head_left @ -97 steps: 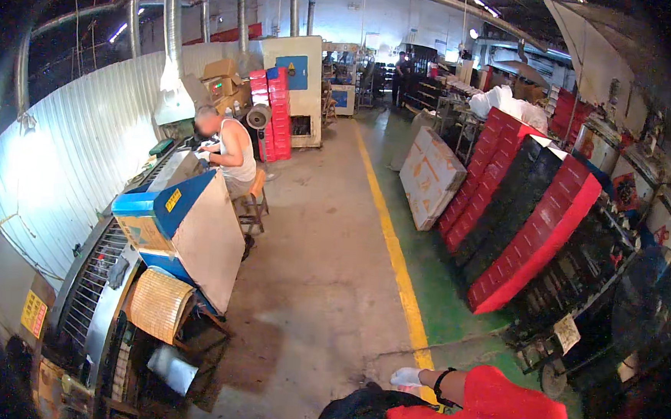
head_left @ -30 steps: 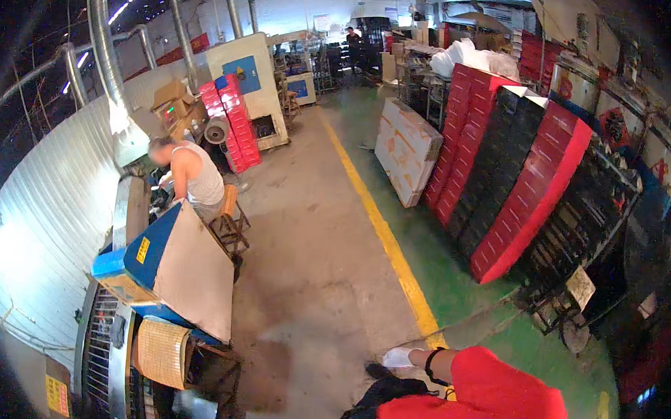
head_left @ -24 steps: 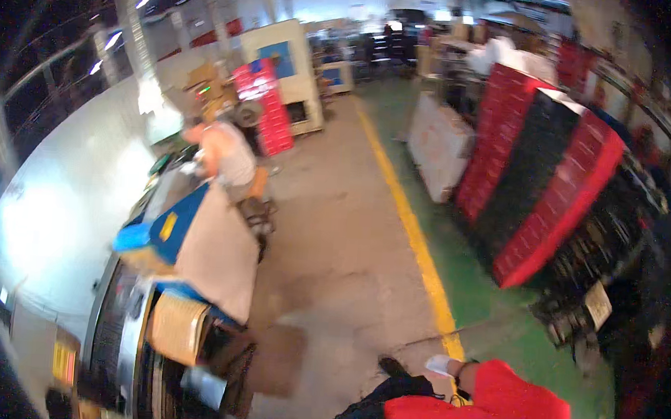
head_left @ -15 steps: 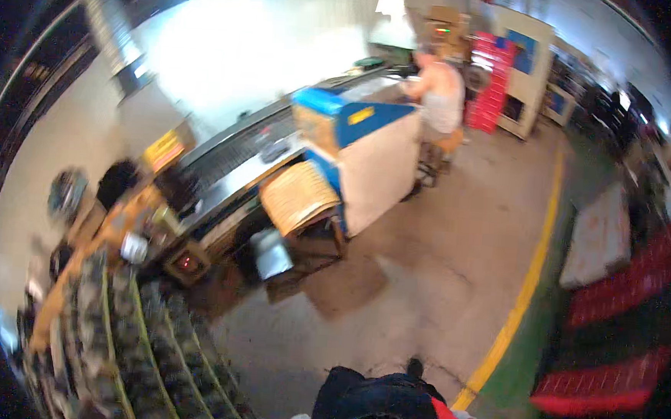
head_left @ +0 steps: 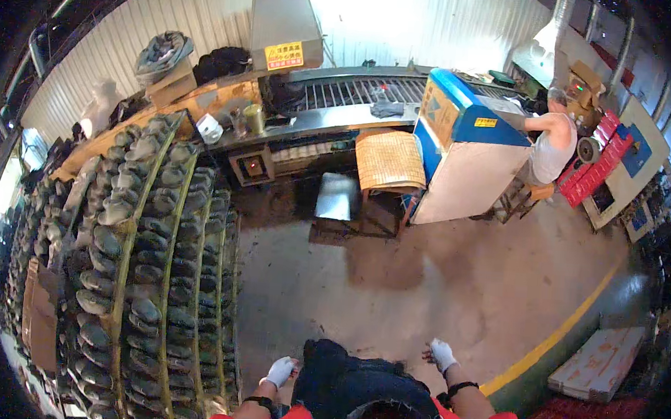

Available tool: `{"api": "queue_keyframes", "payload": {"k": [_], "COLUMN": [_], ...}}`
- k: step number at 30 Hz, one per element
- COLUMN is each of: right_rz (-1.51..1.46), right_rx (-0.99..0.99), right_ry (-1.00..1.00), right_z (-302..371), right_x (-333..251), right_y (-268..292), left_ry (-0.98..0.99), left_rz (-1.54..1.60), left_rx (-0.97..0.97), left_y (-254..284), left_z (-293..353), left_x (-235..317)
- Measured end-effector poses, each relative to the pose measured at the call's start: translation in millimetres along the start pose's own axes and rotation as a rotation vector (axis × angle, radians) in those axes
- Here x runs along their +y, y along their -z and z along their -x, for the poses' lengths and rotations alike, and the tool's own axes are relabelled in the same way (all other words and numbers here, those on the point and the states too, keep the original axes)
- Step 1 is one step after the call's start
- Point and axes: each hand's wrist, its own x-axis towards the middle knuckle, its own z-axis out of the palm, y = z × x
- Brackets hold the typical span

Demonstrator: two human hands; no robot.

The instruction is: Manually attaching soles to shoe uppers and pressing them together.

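Observation:
My left hand (head_left: 282, 371), in a white glove, hangs low beside the dark cloth at my waist. Its fingertips are bare, loosely bent and apart, with nothing seen in them. On the other side my right hand (head_left: 441, 355), gloved alike, is held out over the floor with its fingers apart and nothing in it. Dark bands circle both wrists. Nearest on the left stands a tall rack (head_left: 170, 276) packed with rows of dark, shoe-shaped pieces; my left hand is apart from it.
A conveyor of metal rollers (head_left: 342, 93) runs along the far wall to a blue machine (head_left: 455, 109). A stool with a woven cover (head_left: 390, 161) stands before it. A person (head_left: 555, 142) works at the machine's right. White slabs (head_left: 599, 362) lie beyond the yellow floor line (head_left: 541, 356).
My view has swung to the right-hand side less and to the left more, so the machine and person sit further right. Both my gloved hands and forearms have come into view.

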Motion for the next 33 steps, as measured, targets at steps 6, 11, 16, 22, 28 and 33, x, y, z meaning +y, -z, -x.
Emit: {"api": "queue_keyframes", "payload": {"k": [6,11,16,22,28,33], "right_rz": [0.246,0.770,0.715,-0.181,-0.242,-0.038], "right_rx": [-0.173,-0.276,-0.195,0.083,0.081,0.066], "right_ry": [0.048,0.245,0.299,-0.545,-0.228,-0.208], "right_z": [38.6,15.8,68.4,97.5,62.8,105.8], "right_x": [-69.7,28.9,90.1,107.0,166.2,79.4], "right_y": [-52.5,-11.4,28.3,21.7,26.0,-20.3], "left_ry": [-0.351,-0.076,-0.047,-0.250,-0.043,-0.055], "left_rz": [-0.683,-0.458,-0.269,-0.627,-0.048,-0.036], "left_rx": [0.166,-0.038,-0.059,-0.068,-0.035,-0.081], "left_y": [-20.9,-17.0,-9.5,27.3,36.0,39.2], "left_z": [35.3,66.9,63.1,2.3,-38.2,-61.0], "left_x": [-62.4,-70.2,-67.3,-25.5,61.5,66.1]}}
